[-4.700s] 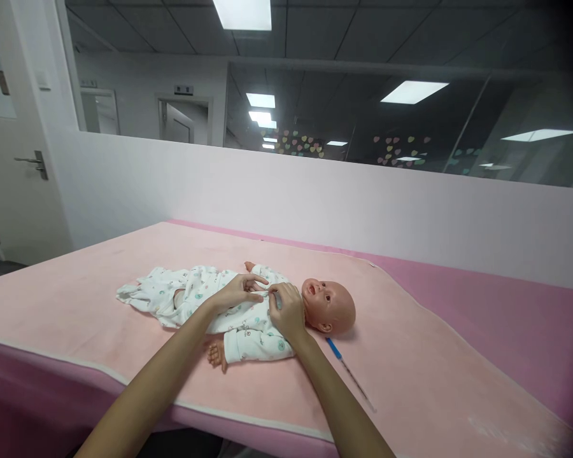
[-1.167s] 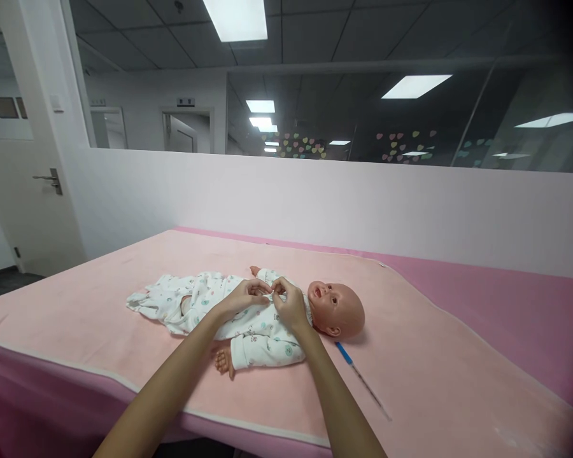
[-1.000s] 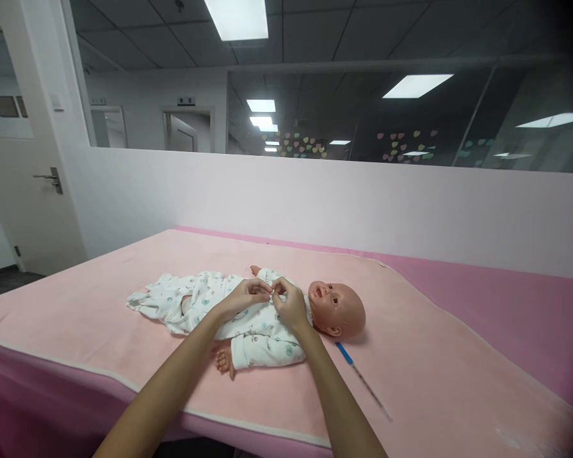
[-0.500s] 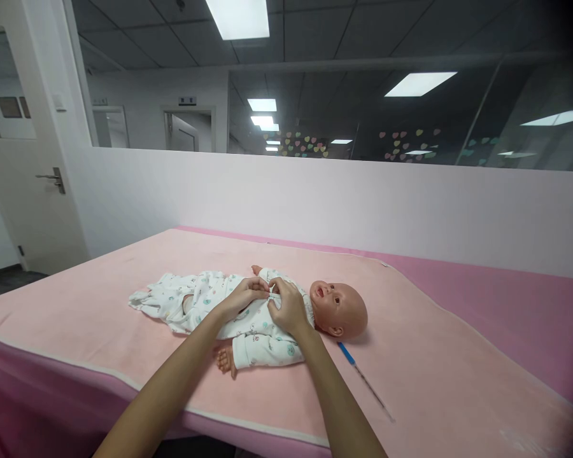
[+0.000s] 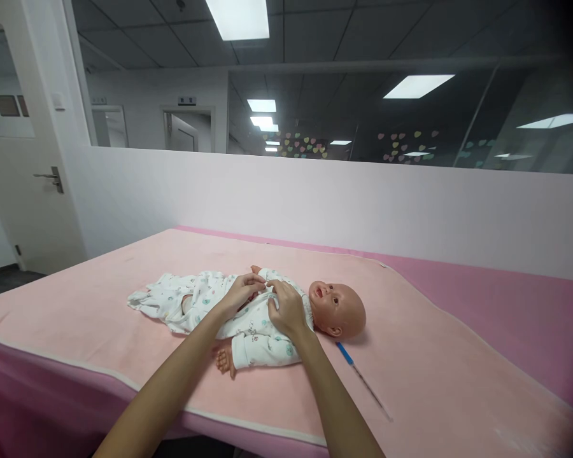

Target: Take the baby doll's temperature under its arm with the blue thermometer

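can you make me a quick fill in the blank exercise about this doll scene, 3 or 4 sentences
1. The doll lies on its ____ on the pink pad.
2. Both the left hand and the right hand rest on the doll's ____.
3. The thin stick beside the doll's head has a ____ end.
4. The doll's head points toward the person's ____ side.

Missing words: back; chest; blue; right

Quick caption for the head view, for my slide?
Both hands, left hand and right hand, work the chest of a baby doll's printed romper on a pink mat; a thermometer lies beside.
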Demonstrator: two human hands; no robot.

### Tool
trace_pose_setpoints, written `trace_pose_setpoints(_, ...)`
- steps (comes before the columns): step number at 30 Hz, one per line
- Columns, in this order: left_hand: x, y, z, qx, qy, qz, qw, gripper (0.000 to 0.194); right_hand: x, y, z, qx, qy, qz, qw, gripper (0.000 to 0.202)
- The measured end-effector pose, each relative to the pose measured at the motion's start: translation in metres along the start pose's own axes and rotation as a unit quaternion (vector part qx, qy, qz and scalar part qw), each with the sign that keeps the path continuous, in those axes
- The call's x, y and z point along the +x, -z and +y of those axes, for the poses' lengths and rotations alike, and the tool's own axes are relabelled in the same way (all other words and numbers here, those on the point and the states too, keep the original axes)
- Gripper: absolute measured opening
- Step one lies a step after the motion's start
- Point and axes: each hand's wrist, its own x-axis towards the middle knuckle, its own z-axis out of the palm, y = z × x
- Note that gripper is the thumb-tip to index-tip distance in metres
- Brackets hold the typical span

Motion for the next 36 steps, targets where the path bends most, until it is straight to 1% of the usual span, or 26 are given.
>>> trace_pose_setpoints(3, 0.002, 0.007, -0.003, 0.075, -0.014, 0.057, 0.995, 0.021, 0.000, 0.000, 0.001, 0.003, 0.000, 0.015, 1.000, 0.032)
trace_pose_setpoints(6, 0.004, 0.013, -0.008, 0.211, -0.056, 0.103, 0.971, 0.021, 0.002, -0.001, -0.001, -0.014, 0.009, 0.018, 1.000, 0.029)
trace_pose_setpoints(8, 0.005, 0.015, -0.011, 0.270, -0.061, 0.106, 0.955, 0.022, 0.002, -0.003, -0.007, -0.027, 0.029, 0.003, 0.999, 0.018)
trace_pose_setpoints(9, 0.005, 0.016, -0.012, 0.280, -0.054, 0.096, 0.954, 0.022, 0.002, -0.004, -0.010, -0.031, 0.041, -0.007, 0.999, 0.012)
trace_pose_setpoints(11, 0.005, 0.019, -0.011, 0.263, -0.029, 0.048, 0.963, 0.024, 0.002, -0.007, -0.017, -0.032, 0.064, -0.019, 0.997, 0.010)
trace_pose_setpoints(14, 0.002, 0.030, -0.003, 0.182, 0.034, -0.088, 0.979, 0.031, 0.001, -0.011, -0.024, -0.029, 0.081, -0.017, 0.996, 0.012)
trace_pose_setpoints(15, 0.001, 0.035, 0.000, 0.151, 0.055, -0.137, 0.978, 0.037, 0.000, -0.012, -0.026, -0.029, 0.080, -0.012, 0.996, 0.011)
trace_pose_setpoints(17, -0.002, 0.045, 0.007, 0.095, 0.085, -0.215, 0.968, 0.049, -0.001, -0.012, -0.026, -0.026, 0.077, -0.007, 0.997, 0.009)
trace_pose_setpoints(19, -0.003, 0.052, 0.010, 0.058, 0.096, -0.263, 0.958, 0.058, -0.001, -0.012, -0.026, -0.019, 0.081, -0.010, 0.997, 0.007)
trace_pose_setpoints(21, -0.002, 0.056, 0.009, 0.040, 0.099, -0.286, 0.952, 0.062, -0.002, -0.011, -0.025, -0.015, 0.090, -0.025, 0.996, 0.006)
trace_pose_setpoints(23, -0.001, 0.057, 0.007, 0.035, 0.104, -0.283, 0.953, 0.062, -0.002, -0.011, -0.024, -0.018, 0.097, -0.038, 0.994, 0.005)
trace_pose_setpoints(27, -0.003, 0.053, 0.007, 0.047, 0.118, -0.231, 0.965, 0.066, -0.001, -0.013, -0.022, -0.037, 0.097, -0.040, 0.994, 0.002)
trace_pose_setpoints(30, -0.010, 0.047, 0.014, 0.043, 0.103, -0.202, 0.973, 0.069, -0.001, -0.015, -0.022, -0.044, 0.086, -0.024, 0.995, 0.005)
trace_pose_setpoints(32, -0.016, 0.042, 0.021, 0.032, 0.094, -0.181, 0.978, 0.067, -0.001, -0.016, -0.022, -0.041, 0.079, -0.015, 0.996, 0.006)
trace_pose_setpoints(36, -0.022, 0.035, 0.032, 0.028, 0.106, -0.150, 0.983, 0.063, -0.001, -0.017, -0.022, -0.030, 0.076, -0.006, 0.997, 0.007)
